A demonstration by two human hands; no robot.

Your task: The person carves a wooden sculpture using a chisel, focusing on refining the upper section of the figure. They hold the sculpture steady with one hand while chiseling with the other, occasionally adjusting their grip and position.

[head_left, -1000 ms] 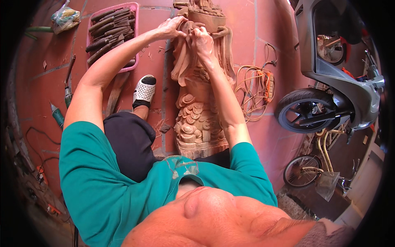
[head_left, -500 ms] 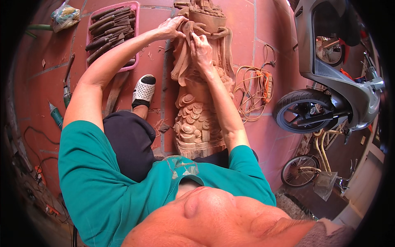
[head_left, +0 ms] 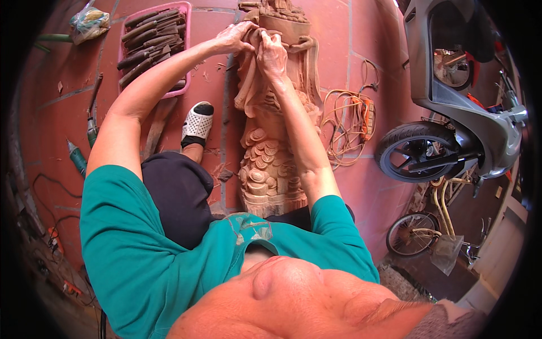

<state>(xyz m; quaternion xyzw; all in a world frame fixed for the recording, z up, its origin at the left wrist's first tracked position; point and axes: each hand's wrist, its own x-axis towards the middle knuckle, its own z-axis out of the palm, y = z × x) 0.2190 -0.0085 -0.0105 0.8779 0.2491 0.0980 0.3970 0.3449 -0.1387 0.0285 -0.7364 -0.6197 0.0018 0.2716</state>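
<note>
A carved wooden statue (head_left: 265, 155) lies on its back in front of me, its lower end close to my body. Coin-like discs cover its lower part, with draped robes and carved hands farther up. My left hand (head_left: 235, 38) grips the left edge of its upper part, fingers over the wood and thumb below. Against the robe folds just right of it, my right hand (head_left: 272, 56) is closed, its fingertips pressed to the wood. Whatever small thing those fingers may pinch is hidden.
At far left is a pink basket (head_left: 188, 45) of wood-handled carving tools (head_left: 149, 42). An orange power strip (head_left: 367, 120) with coiled cord lies right of the statue. A grey motorbike (head_left: 451, 113) and a bicycle (head_left: 415, 234) stand at right. A green power tool (head_left: 76, 157) lies at left.
My right hand has slid a little farther up the statue, away from my body and toward my left hand. My left hand stays in place.
</note>
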